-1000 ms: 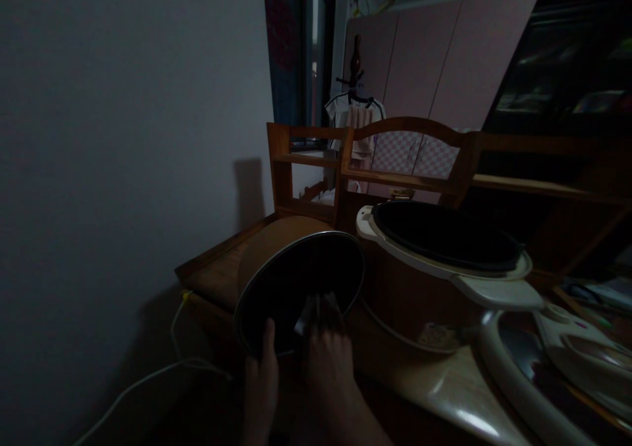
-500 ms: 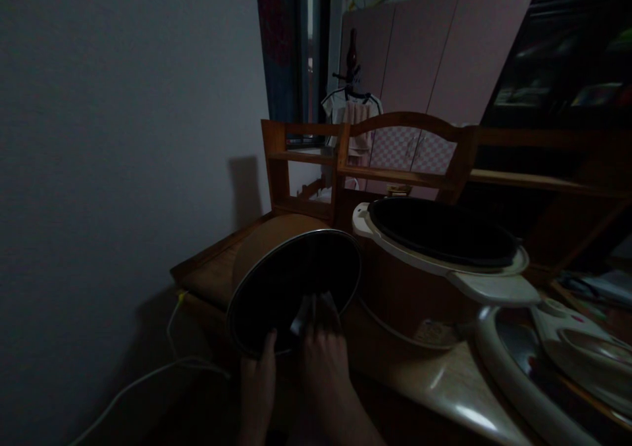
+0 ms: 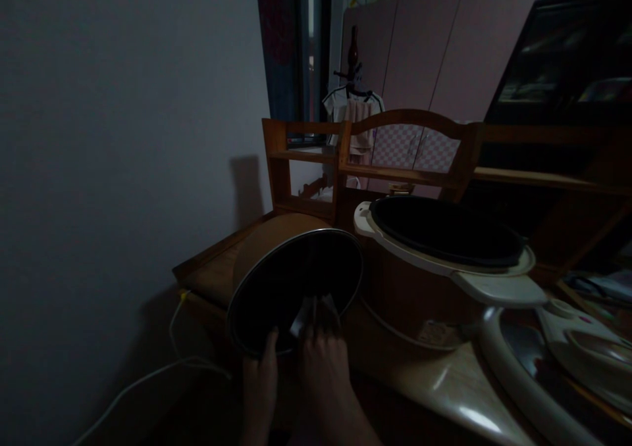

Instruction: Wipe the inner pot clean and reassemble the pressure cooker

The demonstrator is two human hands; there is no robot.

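A dark-lined inner pot (image 3: 276, 242) is tilted on the table with its mouth toward me. My left hand (image 3: 264, 370) grips its near rim, thumb over the edge and the other fingers hidden beneath. Inside the mouth, my right hand (image 3: 320, 347) is closed on a pale, thin wiping cloth (image 3: 301, 314), held against the lower inner wall; whether it is fabric or paper is too dark to tell. To the right of the pot stands a large cooker body (image 3: 405, 295) with a white rim, its top uncovered and dark inside.
The cooker's lid (image 3: 518, 360) lies at the right on the glossy table (image 3: 424, 373). A wooden shelf (image 3: 340, 163) runs along the back. At the left are a plain wall (image 3: 123, 137) and a white cable (image 3: 143, 383) hanging beside the table.
Both hands and the tilted pot stay nearly where they were. The view has shifted very slightly, with the cooker and lid a little further right.
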